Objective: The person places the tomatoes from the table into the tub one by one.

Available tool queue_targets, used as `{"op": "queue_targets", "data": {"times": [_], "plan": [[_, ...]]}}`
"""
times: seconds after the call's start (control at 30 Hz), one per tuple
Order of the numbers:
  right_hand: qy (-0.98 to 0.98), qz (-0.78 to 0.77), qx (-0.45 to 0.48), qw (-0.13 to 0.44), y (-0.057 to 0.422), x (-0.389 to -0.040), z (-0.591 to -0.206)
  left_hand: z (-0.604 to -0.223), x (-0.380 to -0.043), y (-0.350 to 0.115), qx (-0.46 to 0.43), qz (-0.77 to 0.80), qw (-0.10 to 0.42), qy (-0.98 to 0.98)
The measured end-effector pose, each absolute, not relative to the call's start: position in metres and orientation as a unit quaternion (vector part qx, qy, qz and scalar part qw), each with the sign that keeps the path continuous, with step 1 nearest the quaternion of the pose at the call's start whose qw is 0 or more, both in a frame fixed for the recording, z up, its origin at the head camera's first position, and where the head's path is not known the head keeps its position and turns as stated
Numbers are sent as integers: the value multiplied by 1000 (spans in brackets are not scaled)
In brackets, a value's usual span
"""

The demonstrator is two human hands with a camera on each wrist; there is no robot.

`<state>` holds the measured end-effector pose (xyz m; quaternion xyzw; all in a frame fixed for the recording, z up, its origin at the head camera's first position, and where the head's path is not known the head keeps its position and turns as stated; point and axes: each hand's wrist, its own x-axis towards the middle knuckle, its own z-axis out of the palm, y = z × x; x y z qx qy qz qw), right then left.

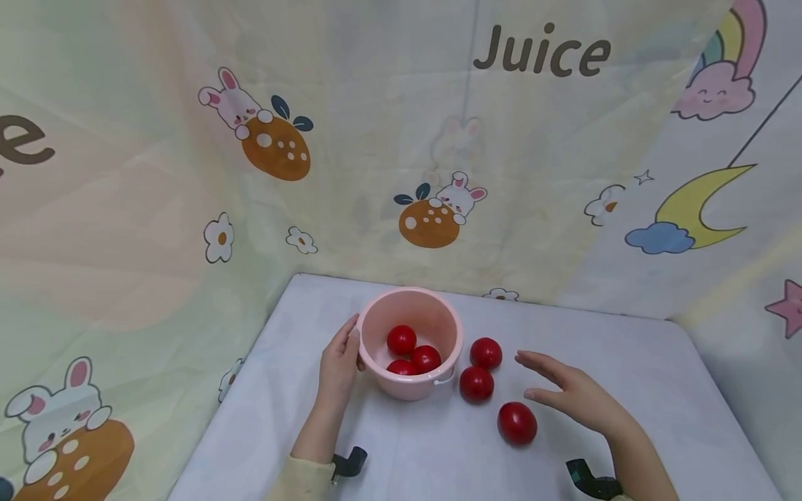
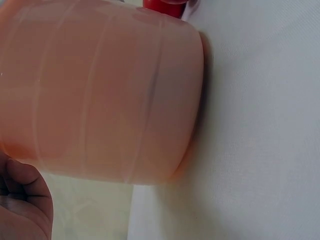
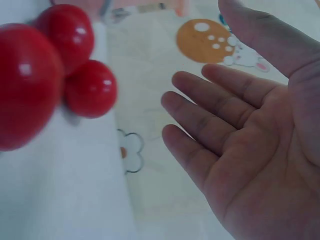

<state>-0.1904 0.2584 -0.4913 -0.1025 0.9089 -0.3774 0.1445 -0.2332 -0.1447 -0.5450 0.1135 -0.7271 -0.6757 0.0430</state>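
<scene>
A pink bucket point(image 1: 407, 390) stands on the white table, tipped slightly, with 3 glossy red tomato-like fruits point(image 1: 402, 339) inside. At its left side my left hand point(image 1: 339, 362) holds the rim; in the left wrist view only part of that hand point(image 2: 25, 205) shows beside the bucket wall point(image 2: 100, 95). To the bucket's right lie 3 more red fruits: a back one point(image 1: 485, 353), a middle one point(image 1: 476, 385) and a front one point(image 1: 517, 423). Right of them, my right hand point(image 1: 573, 393) hovers with fingers extended and thumb apart. Its palm point(image 3: 260, 165) holds nothing.
A white cloth point(image 1: 426, 459) covers the table. Behind and beside it hangs a printed curtain point(image 1: 363, 139) with rabbits, flowers and the word Juice. The bucket's small white handle point(image 1: 445, 378) hangs at its right front. Each wrist wears a black mount point(image 1: 351, 462).
</scene>
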Motion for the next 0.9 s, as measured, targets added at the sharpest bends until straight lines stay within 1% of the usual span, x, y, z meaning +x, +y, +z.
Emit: {"op": "queue_targets", "data": {"times": [0.23, 0.5, 0.67, 0.9], "plan": [[911, -380, -78, 139, 257, -178, -522, -544, -234, -144, 126, -673, 32, -728], [911, -373, -26, 174, 254, -167, -555, -544, -234, -144, 124, -672, 40, -729], [904, -382, 1, 191, 253, -163, -568, -544, -234, -144, 122, -672, 39, -730], [893, -404, 6, 198, 253, -161, -578, -544, -233, -145, 123, -673, 34, -729]]}}
